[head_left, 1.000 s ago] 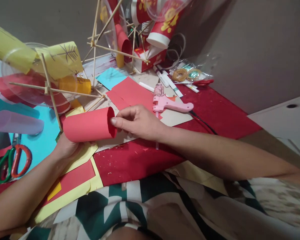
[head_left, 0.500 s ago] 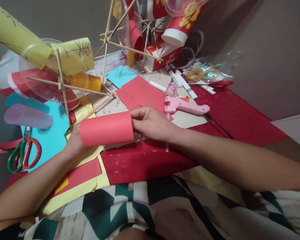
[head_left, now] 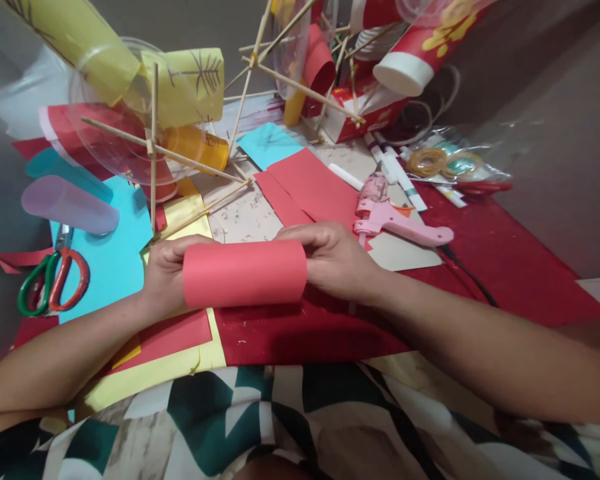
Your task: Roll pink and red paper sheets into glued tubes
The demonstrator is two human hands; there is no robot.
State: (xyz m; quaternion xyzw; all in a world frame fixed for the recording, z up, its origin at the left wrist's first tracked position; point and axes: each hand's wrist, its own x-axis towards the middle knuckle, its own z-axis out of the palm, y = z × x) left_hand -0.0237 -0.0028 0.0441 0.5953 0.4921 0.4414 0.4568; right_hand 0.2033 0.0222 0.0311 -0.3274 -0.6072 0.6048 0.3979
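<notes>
A red paper tube (head_left: 245, 273) lies sideways in front of me, held at both ends. My left hand (head_left: 164, 272) is closed round its left end, fingers curled over the top. At the tube's right end my right hand (head_left: 336, 257) grips it, with the fingers over the upper edge. The tube hovers just above a dark red cloth (head_left: 305, 330) and sheets of red and yellow paper (head_left: 170, 347).
A pink glue gun (head_left: 400, 223) lies right of my right hand, its cord trailing right. Green and red scissors (head_left: 50, 280) rest on blue paper at the left. Stick frames with plastic lids and paper tubes (head_left: 145, 127) stand behind. Markers, rubber bands and red cups sit at the back right.
The tube has moved right and toward me and now lies level. My right hand went from pinching the tube's rim to gripping its end. The view shifted, so the clutter sits further right.
</notes>
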